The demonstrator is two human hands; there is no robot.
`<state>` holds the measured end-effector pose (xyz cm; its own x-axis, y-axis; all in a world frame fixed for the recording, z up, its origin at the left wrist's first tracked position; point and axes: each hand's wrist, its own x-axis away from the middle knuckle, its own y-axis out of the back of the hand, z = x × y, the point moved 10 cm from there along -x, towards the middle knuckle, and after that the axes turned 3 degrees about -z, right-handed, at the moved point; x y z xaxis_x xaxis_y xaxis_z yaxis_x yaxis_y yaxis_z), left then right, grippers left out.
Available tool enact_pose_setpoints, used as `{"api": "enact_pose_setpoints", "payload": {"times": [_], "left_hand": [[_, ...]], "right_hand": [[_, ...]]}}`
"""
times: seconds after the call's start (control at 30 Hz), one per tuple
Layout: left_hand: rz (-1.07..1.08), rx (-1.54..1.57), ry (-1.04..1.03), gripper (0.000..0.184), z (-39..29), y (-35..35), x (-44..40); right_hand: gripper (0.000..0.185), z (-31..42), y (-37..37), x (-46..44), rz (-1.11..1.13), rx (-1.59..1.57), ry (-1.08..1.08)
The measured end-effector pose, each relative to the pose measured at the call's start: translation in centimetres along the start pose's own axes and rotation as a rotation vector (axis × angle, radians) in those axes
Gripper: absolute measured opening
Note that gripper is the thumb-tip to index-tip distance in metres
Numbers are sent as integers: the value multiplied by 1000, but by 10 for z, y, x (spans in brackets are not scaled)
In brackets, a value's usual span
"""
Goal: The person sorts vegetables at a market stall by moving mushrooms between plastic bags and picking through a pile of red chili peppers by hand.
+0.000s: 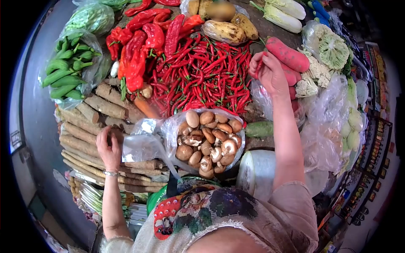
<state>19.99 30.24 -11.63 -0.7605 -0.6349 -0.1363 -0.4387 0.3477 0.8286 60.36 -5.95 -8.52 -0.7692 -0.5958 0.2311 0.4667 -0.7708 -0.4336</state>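
Observation:
My left hand (108, 146) is over the long brown yams (80, 132) at the left, its fingers loosely bent and apart, with nothing visible in them. Just right of it lies a clear plastic bag (143, 147). My right hand (268, 71) is raised at the right edge of the small red chili peppers (202, 71), beside the pink-red radishes (287, 54). Its fingers are curled together, and a bit of red shows at the fingertips; whether it is a piece of chili I cannot tell. Between my arms, close to my body, shiitake mushrooms (206, 135) fill an open plastic bag (170, 137).
Large red peppers (137, 55) and green okra-like pods (65, 69) lie at the upper left. Potatoes or mangoes (225, 31) sit at the top. Cauliflower (333, 50) and crumpled plastic (325, 118) are on the right. A large winter melon (257, 170) lies under my right arm.

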Motion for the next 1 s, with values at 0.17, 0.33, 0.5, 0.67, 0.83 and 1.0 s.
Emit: {"api": "enact_pose_setpoints", "payload": {"times": [0.17,0.33,0.5,0.67,0.83,1.0], "left_hand": [[6,4,27,25,-1,0,1],[14,-13,15,25,-1,0,0],[15,6,21,26,-2,0,0],[2,-11,5,26,-2,0,0],[-2,7,0,26,1,1,1],[-27,2,-9,27,4,2,2]], "right_hand": [[28,1,-18,1,158,-67,9],[14,-32,-9,-5,60,100,-151],[12,-58,-7,1,-4,646,-217],[24,-65,-22,26,131,1644,-34],[21,-83,-26,26,70,1758,123],[20,-45,-13,32,-81,1522,135]]}}
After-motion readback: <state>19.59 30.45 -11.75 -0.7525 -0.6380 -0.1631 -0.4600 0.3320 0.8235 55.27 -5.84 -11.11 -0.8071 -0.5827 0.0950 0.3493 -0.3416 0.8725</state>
